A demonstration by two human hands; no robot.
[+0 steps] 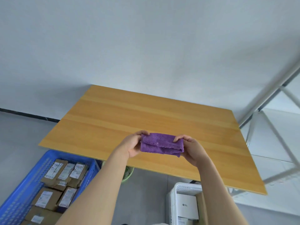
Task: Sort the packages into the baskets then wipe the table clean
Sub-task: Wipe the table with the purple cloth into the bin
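- From the head camera, the folded purple terry cloth [160, 144] is held up in the air above the near middle of the bare light-brown wooden table top [146, 111]; it does not touch the wood.
- The left hand [132, 146] pinches the cloth's left edge, thumb on top and fingers curled behind. The right hand [191, 148] pinches the right edge the same way, so the cloth is stretched flat between them.
- The cloth looks soft, light and limp. I would expect it to sag or unfold the moment one edge is let go. It should not slip much, since the nap gives the fingers something to bite on.
- For wiping, I would say a flat palm over the middle of the folded pad would serve better than an edge pinch, which would let it bunch up.
- Down on the floor to the left, the blue perforated plastic basket [19, 189] holds brown cardboard packages [48, 198] with white labels, packed close together.
- Near the bottom edge on the right, a white plastic basket [172, 200] holds a white box [186, 207] and what looks like more cardboard.
- No packages show on the table, so the sorting looks done and the wiping not yet begun.
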